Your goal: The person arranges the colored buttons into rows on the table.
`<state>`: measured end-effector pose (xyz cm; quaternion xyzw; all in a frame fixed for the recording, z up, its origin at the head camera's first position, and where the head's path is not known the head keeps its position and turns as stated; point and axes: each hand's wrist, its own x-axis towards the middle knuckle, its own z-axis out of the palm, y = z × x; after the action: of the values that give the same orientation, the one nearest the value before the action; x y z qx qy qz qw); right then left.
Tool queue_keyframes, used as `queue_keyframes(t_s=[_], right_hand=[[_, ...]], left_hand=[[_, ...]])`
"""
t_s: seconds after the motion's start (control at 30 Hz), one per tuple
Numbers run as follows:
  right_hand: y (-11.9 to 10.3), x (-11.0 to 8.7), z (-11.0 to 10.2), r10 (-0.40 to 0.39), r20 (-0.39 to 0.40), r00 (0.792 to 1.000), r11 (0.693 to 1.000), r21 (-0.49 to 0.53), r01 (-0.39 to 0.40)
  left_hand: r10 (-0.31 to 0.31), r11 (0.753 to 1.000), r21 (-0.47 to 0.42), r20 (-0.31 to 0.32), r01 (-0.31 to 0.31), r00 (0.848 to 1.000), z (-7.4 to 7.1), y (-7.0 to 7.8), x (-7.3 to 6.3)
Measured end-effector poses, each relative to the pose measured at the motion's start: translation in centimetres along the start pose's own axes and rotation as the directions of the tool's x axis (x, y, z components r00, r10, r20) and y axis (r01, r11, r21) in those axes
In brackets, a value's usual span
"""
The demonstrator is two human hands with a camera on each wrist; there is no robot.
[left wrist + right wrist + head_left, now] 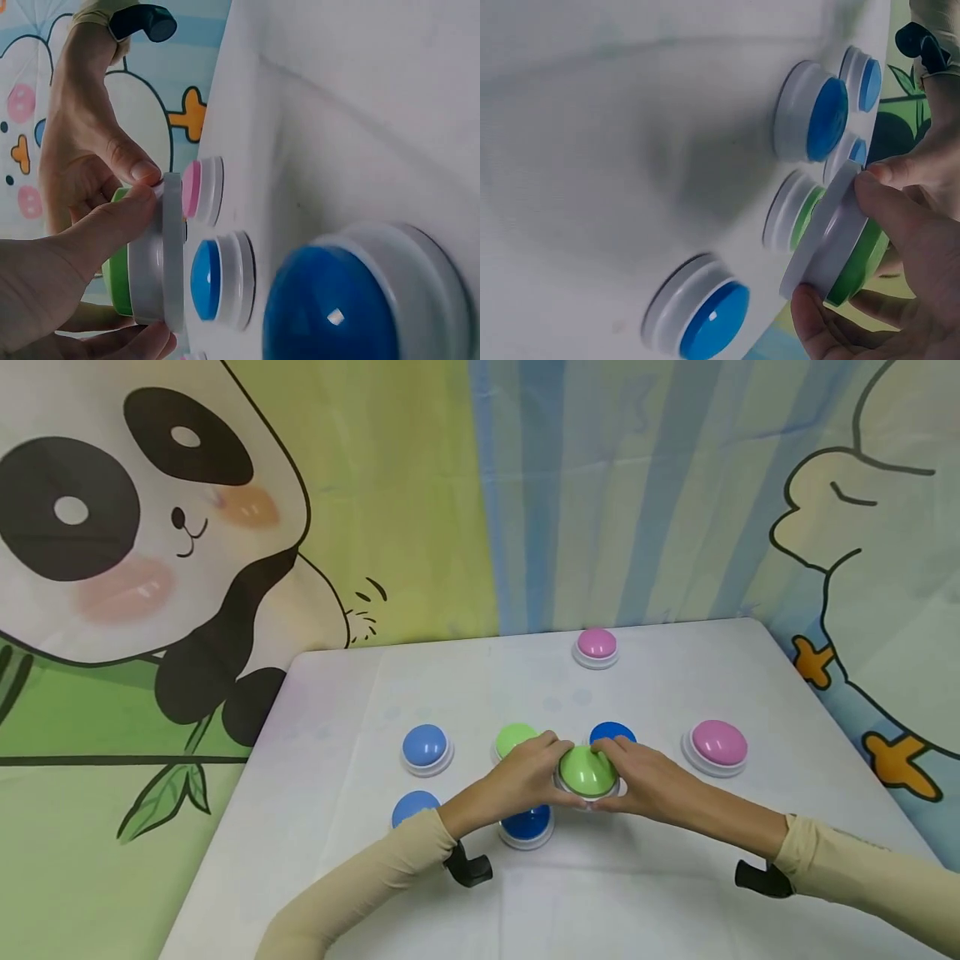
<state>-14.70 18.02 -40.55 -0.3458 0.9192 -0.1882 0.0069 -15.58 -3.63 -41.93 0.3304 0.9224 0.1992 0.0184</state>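
Observation:
A green push button with a white round base [588, 770] is held by both hands, off the white table. My left hand [531, 775] grips its left side, with the thumb [124, 221] on the white rim and fingers at the other edge. From the right, my right hand [648, 781] grips it the same way, its thumb [889, 202] on the base. A dark blue button [527, 824] sits on the table just below the left hand. Behind the hands stand another green button [514, 737] and a dark blue one [612, 731], both partly hidden.
Two lighter blue buttons [424, 744] stand to the left, the nearer one partly behind the left forearm. A pink button [720, 742] is at the right, another pink button [597, 643] near the back edge. The white table [637, 902] meets a printed cartoon backdrop [405, 510].

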Motion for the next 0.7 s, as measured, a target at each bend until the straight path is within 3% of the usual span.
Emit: queue_keyframes(t_s=[0.13, 0.33, 0.53, 0.7], right_hand=[[1.0, -1.6, -0.7, 0.051, -0.014, 0.999, 0.998, 0.022, -0.051], [2.1, -3.3, -1.1, 0.113, -0.002, 0.994, 0.992, 0.05, -0.112], [2.8, -4.0, -1.0, 0.146, 0.002, 0.989, 0.988, 0.047, -0.146], [2.8, -4.8, -0.4, 0.142, 0.024, 0.99, 0.989, 0.049, -0.143]], left_hand=[[0.058, 0.998, 0.008, 0.003, -0.058, 0.998, 0.7, 1.1, 1.6], [0.093, 0.996, 0.014, 0.042, -0.094, 0.995, 1.3, 2.7, 3.1], [0.103, 0.994, 0.04, 0.056, -0.105, 0.993, 2.0, 3.3, 3.8], [0.084, 0.996, 0.03, 0.088, -0.087, 0.993, 2.8, 3.8, 3.6]])
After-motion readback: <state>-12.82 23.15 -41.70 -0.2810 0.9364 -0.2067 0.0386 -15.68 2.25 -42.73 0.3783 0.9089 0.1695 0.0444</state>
